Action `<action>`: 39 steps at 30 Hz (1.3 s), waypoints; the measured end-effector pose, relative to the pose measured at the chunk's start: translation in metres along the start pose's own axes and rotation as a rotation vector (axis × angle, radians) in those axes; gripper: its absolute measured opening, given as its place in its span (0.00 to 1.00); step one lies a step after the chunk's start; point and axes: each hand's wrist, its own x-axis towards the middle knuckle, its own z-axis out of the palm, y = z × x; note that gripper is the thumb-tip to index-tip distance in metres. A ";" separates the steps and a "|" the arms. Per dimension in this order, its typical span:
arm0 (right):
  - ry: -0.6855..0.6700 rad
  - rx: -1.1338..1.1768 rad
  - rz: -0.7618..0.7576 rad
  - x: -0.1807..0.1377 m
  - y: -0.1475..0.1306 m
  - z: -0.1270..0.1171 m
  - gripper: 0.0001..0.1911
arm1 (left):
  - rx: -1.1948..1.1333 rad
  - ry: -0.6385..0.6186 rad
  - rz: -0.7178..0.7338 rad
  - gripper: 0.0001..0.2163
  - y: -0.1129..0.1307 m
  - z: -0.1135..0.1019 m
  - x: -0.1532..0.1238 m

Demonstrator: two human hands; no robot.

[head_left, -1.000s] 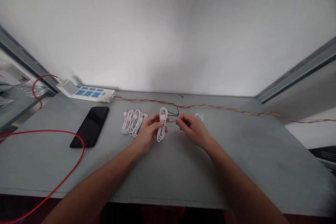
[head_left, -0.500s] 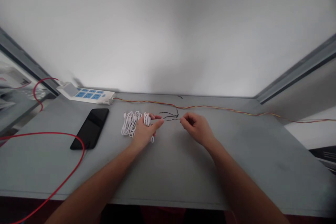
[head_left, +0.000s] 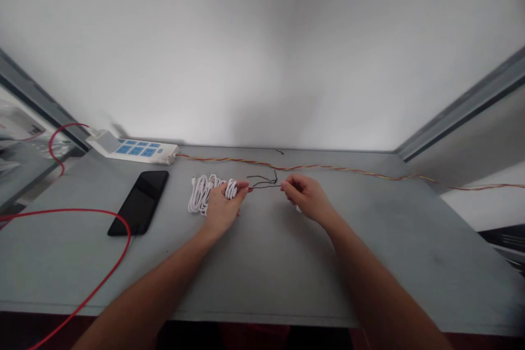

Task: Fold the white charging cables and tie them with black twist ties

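Note:
My left hand [head_left: 221,206] lies on the grey table [head_left: 262,262] with its fingers closed round a coiled white cable [head_left: 231,189], right beside a pile of several more white coiled cables [head_left: 200,195]. Its fingertips touch one end of a thin black wire tie [head_left: 264,186]. My right hand [head_left: 308,198] pinches the other end of that tie, fingers curled. A bit of white shows under my right palm [head_left: 298,209]; what it is I cannot make out. More thin black ties [head_left: 266,178] lie just behind, between the two hands.
A black phone [head_left: 139,202] lies left of the cables. A white and blue power strip [head_left: 132,149] sits at the back left. A red cable [head_left: 104,216] loops over the left edge. A twisted orange-yellow wire [head_left: 336,167] runs along the back by the white wall.
My left hand carried the coiled white cable left to the pile. My right hand took hold of a black tie. The small white cable at the right is no longer in sight.

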 end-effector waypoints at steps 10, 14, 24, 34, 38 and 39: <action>0.254 -0.169 0.073 0.010 0.015 -0.001 0.19 | 0.277 -0.060 0.337 0.32 -0.005 -0.011 0.006; 0.347 -0.394 -0.016 0.011 0.016 -0.007 0.19 | 0.629 -0.050 0.453 0.24 -0.008 -0.014 0.010; 0.293 -0.705 0.119 0.000 0.014 -0.051 0.17 | 1.213 0.024 0.451 0.17 -0.005 -0.024 0.012; 0.008 -0.717 0.090 -0.003 0.006 -0.047 0.15 | 0.750 -0.033 0.594 0.14 0.002 -0.010 -0.002; -0.033 -0.370 -0.039 -0.007 -0.007 -0.036 0.11 | 0.153 -0.298 0.231 0.13 0.003 0.007 -0.012; -0.063 -0.245 -0.051 -0.008 -0.010 -0.032 0.11 | -0.009 -0.380 0.088 0.16 0.003 0.010 -0.013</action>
